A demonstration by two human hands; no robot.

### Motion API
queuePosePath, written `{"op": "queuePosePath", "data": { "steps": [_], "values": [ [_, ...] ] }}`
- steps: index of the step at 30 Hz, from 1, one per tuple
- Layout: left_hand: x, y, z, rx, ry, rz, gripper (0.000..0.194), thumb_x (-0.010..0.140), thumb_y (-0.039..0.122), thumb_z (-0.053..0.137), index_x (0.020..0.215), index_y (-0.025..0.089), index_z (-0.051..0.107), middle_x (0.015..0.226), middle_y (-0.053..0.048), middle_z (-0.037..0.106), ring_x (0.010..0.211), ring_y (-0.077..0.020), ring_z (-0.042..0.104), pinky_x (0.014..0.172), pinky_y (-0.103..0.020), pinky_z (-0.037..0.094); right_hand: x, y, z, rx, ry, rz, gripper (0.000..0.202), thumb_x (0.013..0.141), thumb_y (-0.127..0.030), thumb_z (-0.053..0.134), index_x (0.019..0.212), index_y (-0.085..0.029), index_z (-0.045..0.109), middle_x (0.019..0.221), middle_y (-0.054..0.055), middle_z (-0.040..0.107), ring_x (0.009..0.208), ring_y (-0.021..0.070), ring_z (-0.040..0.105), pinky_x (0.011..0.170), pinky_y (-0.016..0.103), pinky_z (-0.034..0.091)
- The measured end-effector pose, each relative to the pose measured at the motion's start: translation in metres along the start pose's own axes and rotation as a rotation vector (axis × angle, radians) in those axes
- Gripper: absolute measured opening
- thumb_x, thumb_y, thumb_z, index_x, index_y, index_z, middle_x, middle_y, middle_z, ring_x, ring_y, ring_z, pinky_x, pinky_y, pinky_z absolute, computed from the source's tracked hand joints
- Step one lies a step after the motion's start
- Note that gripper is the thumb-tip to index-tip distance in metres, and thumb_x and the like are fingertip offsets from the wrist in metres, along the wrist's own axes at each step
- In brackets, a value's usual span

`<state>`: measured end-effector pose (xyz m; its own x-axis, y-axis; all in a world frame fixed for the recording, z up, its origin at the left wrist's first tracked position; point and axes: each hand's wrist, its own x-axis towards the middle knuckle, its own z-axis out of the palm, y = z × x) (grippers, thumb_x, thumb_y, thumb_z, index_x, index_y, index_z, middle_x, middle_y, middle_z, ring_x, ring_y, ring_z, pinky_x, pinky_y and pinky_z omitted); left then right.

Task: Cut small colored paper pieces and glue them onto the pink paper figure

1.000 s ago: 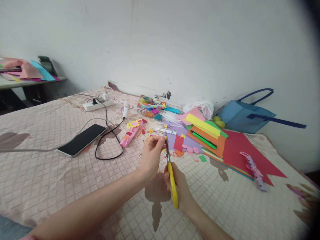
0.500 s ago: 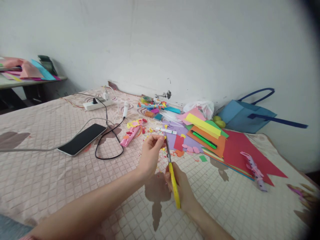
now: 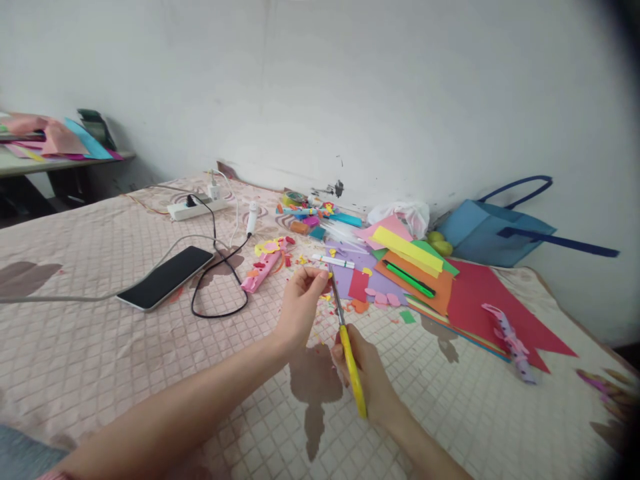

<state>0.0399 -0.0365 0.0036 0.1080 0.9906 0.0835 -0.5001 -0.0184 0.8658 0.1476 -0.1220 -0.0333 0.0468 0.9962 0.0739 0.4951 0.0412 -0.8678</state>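
My right hand (image 3: 367,373) is wrapped round the handles of yellow scissors (image 3: 354,370), whose blades point away from me, up to the fingertips of my left hand (image 3: 301,303). Thumb and forefinger of my left hand are pinched together on a tiny yellow piece (image 3: 329,275) beside the blade tips. Behind the hands, a white marker (image 3: 334,261) and a red paper rectangle (image 3: 359,285) lie on purple paper (image 3: 340,280). Pink paper ovals (image 3: 383,298) are to the right of the blades.
A tablet (image 3: 167,277), black cable (image 3: 193,300) and power strip (image 3: 197,209) lie left. A decorated pink paper roll (image 3: 263,272) is nearer the middle. To the right are coloured sheets, a green cutter (image 3: 410,279), a purple roll (image 3: 513,343) and a blue bag (image 3: 493,230).
The scissor handles and my right hand have shifted slightly to the right. My left hand keeps its pinch in nearly the same spot.
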Motion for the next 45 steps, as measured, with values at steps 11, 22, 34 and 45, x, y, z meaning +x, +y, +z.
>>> {"op": "queuePosePath", "data": {
  "steps": [11,22,34,45],
  "values": [
    [0.004,0.005,-0.007,0.029,-0.093,-0.039,0.017,0.078,0.032,0.060,0.075,0.015,0.057,0.074,-0.001,0.059,0.069,-0.0110,0.054,0.072,-0.027,0.042,0.000,0.001,-0.001,0.115,-0.043,0.044,0.027,0.081,-0.045,0.049,0.072,-0.022,0.038,0.050,-0.007,0.039,0.039,0.0072,0.033,0.036,0.019,0.028],
    [0.005,0.005,-0.009,0.074,-0.114,-0.045,0.017,0.076,0.031,0.062,0.075,0.014,0.058,0.074,-0.003,0.062,0.069,-0.0125,0.056,0.071,-0.028,0.043,0.000,-0.006,-0.001,0.184,-0.039,0.083,0.032,0.082,-0.051,0.044,0.068,-0.023,0.036,0.049,-0.007,0.036,0.038,0.0073,0.029,0.034,0.019,0.024],
    [0.016,0.012,-0.019,0.129,-0.206,-0.102,0.017,0.073,0.030,0.066,0.070,0.015,0.058,0.071,-0.004,0.064,0.065,-0.0117,0.057,0.068,-0.027,0.044,-0.002,0.000,-0.008,0.144,-0.086,0.081,0.028,0.082,-0.044,0.050,0.070,-0.022,0.036,0.050,-0.007,0.041,0.038,0.0068,0.032,0.035,0.018,0.026],
    [0.018,0.009,-0.020,0.114,-0.191,-0.123,0.020,0.071,0.032,0.068,0.070,0.014,0.058,0.071,-0.004,0.063,0.065,-0.0116,0.057,0.067,-0.027,0.044,-0.001,-0.003,-0.010,0.090,-0.075,-0.007,0.032,0.083,-0.051,0.045,0.070,-0.022,0.042,0.047,-0.008,0.036,0.037,0.0078,0.031,0.036,0.020,0.026]
  ]
}}
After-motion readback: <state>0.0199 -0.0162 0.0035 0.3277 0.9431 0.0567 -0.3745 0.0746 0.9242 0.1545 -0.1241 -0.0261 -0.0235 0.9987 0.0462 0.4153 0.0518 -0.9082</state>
